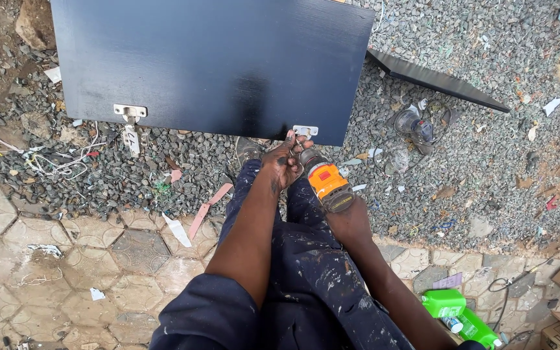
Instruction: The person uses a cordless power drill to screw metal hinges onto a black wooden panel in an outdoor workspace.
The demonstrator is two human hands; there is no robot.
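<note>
Right hand [351,220] grips the orange drill [326,183], tip at the hinge [305,131] on the dark board [215,61]. Left hand [283,162] pinches the bit, just beside the hinge.

The dark board [215,65] has a smooth, faintly glossy finish; its hinge [129,113] is bright metal. The drill [328,185] is orange and black plastic. Rough grey gravel [461,168] meets matt patterned paving stones [66,259]. The trousers [312,272] are paint-flecked cloth.

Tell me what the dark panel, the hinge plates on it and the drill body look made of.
Dark panel: probably laminated board, smooth navy face with soft sheen. Hinge plates: likely bright metal, silvery and reflective. Drill in the right hand: apparently orange moulded plastic, matte.
</note>
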